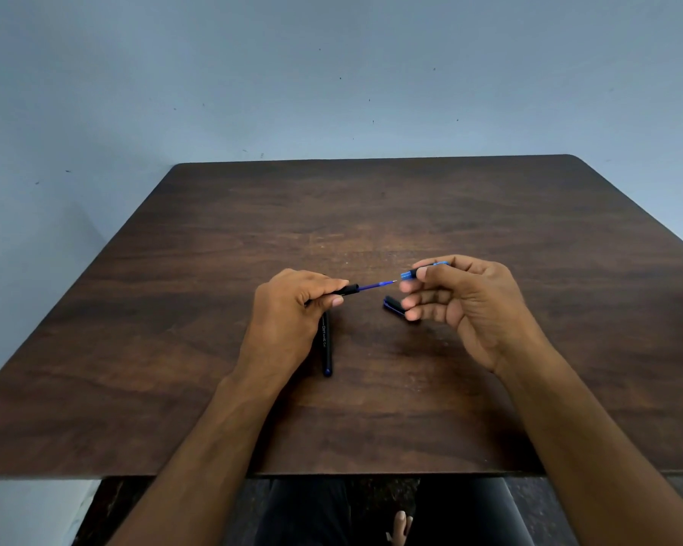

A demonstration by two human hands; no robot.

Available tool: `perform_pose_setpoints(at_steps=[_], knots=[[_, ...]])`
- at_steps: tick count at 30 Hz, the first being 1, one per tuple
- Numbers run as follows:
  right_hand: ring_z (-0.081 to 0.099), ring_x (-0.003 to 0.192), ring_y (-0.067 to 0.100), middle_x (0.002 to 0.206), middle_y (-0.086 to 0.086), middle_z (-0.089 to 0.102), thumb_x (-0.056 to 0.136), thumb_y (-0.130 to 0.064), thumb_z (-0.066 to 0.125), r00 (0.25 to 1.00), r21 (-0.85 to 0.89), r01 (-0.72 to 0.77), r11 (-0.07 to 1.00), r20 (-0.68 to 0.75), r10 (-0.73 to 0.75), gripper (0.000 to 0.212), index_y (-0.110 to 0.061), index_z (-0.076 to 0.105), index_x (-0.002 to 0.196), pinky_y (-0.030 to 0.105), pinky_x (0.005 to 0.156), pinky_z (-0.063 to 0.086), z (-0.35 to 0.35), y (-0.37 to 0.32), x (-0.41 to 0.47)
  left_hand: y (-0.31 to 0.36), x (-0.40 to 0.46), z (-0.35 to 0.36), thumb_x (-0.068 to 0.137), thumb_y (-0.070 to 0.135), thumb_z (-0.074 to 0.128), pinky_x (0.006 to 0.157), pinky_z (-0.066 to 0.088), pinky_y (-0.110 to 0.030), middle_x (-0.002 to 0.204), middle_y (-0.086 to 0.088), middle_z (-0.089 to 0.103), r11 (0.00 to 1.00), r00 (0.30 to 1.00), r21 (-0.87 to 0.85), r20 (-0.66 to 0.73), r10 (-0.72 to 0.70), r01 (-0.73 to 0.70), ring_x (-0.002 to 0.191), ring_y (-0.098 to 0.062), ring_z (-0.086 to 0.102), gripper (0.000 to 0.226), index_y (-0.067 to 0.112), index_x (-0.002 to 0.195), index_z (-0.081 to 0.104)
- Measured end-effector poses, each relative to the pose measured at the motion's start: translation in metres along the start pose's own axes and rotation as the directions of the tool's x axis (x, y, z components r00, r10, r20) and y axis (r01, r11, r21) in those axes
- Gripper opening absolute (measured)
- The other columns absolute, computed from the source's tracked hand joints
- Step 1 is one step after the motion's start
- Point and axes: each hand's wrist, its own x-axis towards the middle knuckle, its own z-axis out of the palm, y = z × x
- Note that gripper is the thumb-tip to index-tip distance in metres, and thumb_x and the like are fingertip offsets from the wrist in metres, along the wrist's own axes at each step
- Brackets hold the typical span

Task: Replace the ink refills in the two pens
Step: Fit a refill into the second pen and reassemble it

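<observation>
The left hand grips a black pen barrel between thumb and curled fingers, holding it roughly level above the desk, with a thin blue ink refill sticking out of its open end and pointing right. The right hand pinches a short blue tip section between thumb and forefinger just beside the refill's fine metal point; its other fingers hang loosely curled. This reads as the disassembly or reassembly step on the first pen: the front piece is off and the refill stands exposed. I cannot tell whether that refill is the old one or the new. Either way the next move calls for a careful straight line along the barrel, since the refill is slender, likely flexible, and its point is delicate. Under the right fingers a dark cap with blue trim lies on the desk, partly hidden. Below the left hand the second pen, a smooth black cylinder with pale lettering and a blue end, lies flat, pointing toward the person. The desk is dark wood-grain laminate with rounded corners, set against a plain pale blue wall.
</observation>
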Motion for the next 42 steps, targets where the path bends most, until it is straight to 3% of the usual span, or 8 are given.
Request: perform_pose_setpoints(at_steps=[3, 8, 21, 27, 33, 37, 42], knots=[[0.071, 0.062, 0.033, 0.084, 0.031, 0.073, 0.09, 0.005, 0.061, 1.0, 0.0, 0.002, 1.0, 0.007, -0.002, 0.009, 0.004, 0.07, 0.088, 0.036, 0.055, 0.059, -0.001, 0.0, 0.0, 0.0, 0.0, 0.001, 0.078, 0.007, 0.081, 0.086, 0.05, -0.023, 0.099, 0.005, 0.076, 1.0, 1.0, -0.003, 0.005, -0.005, 0.005, 0.094, -0.014, 0.066, 0.028, 0.017, 0.103, 0.078], [0.071, 0.061, 0.032, 0.083, 0.031, 0.073, 0.088, 0.008, 0.062, 0.999, -0.025, -0.006, 1.0, 0.036, 0.007, 0.007, 0.008, 0.068, 0.092, 0.037, 0.055, 0.06, 0.005, 0.001, -0.003, 0.001, 0.0, 0.001, 0.077, 0.006, 0.081, 0.085, 0.051, -0.029, 0.098, 0.002, 0.076, 1.0, 1.0, 0.003, 0.007, 0.002, -0.002, 0.092, -0.017, 0.066, 0.027, 0.015, 0.102, 0.079], [0.07, 0.067, 0.033, 0.08, 0.022, 0.076, 0.088, 0.007, 0.067, 0.998, -0.174, 0.062, 0.983, 0.031, -0.057, 0.015, 0.008, 0.07, 0.103, 0.042, 0.064, 0.064, 0.012, -0.002, -0.005, -0.001, 0.001, 0.002, 0.079, 0.007, 0.08, 0.082, 0.049, -0.024, 0.097, 0.005, 0.076, 0.999, 0.999, 0.04, 0.01, 0.03, -0.031, 0.091, -0.011, 0.064, 0.027, 0.018, 0.103, 0.079], [0.07, 0.069, 0.035, 0.084, 0.027, 0.075, 0.086, 0.007, 0.069, 0.997, -0.181, 0.058, 0.982, 0.061, -0.047, 0.014, 0.006, 0.072, 0.1, 0.04, 0.063, 0.063, 0.014, -0.003, -0.004, -0.001, 0.002, 0.003, 0.082, 0.006, 0.076, 0.078, 0.042, -0.009, 0.093, 0.004, 0.077, 0.992, 0.995, 0.08, 0.018, 0.093, -0.095, 0.092, -0.005, 0.056, 0.023, 0.017, 0.102, 0.078], [0.071, 0.07, 0.033, 0.082, 0.024, 0.075, 0.084, 0.001, 0.074, 0.996, -0.272, 0.053, 0.961, 0.088, -0.03, 0.014, -0.002, 0.077, 0.097, 0.043, 0.069, 0.059, 0.015, 0.007, -0.001, 0.0, 0.001, 0.004, 0.08, 0.007, 0.077, 0.071, 0.05, -0.032, 0.089, 0.008, 0.075, 0.985, 0.988, 0.078, -0.008, 0.152, -0.151, 0.082, -0.01, 0.059, 0.025, 0.02, 0.102, 0.078], [0.07, 0.067, 0.027, 0.075, 0.017, 0.075, 0.083, 0.0, 0.076, 0.993, -0.298, 0.073, 0.952, 0.113, -0.041, 0.015, -0.003, 0.078, 0.098, 0.035, 0.06, 0.059, 0.018, 0.009, 0.0, 0.001, 0.001, 0.003, 0.078, 0.004, 0.079, 0.07, 0.047, -0.028, 0.087, 0.005, 0.075, 0.981, 0.985, 0.093, -0.007, 0.174, -0.173, 0.082, -0.008, 0.057, 0.027, 0.016, 0.102, 0.078], [0.067, 0.066, 0.028, 0.076, 0.021, 0.074, 0.084, -0.003, 0.076, 0.991, -0.336, 0.105, 0.936, 0.113, -0.07, 0.013, -0.006, 0.079, 0.096, 0.034, 0.057, 0.057, 0.019, 0.007, 0.001, 0.003, 0.002, -0.001, 0.078, 0.002, 0.079, 0.071, 0.045, -0.023, 0.086, 0.001, 0.076, 0.97, 0.978, 0.126, 0.008, 0.208, -0.207, 0.084, -0.008, 0.056, 0.025, 0.012, 0.1, 0.078]])
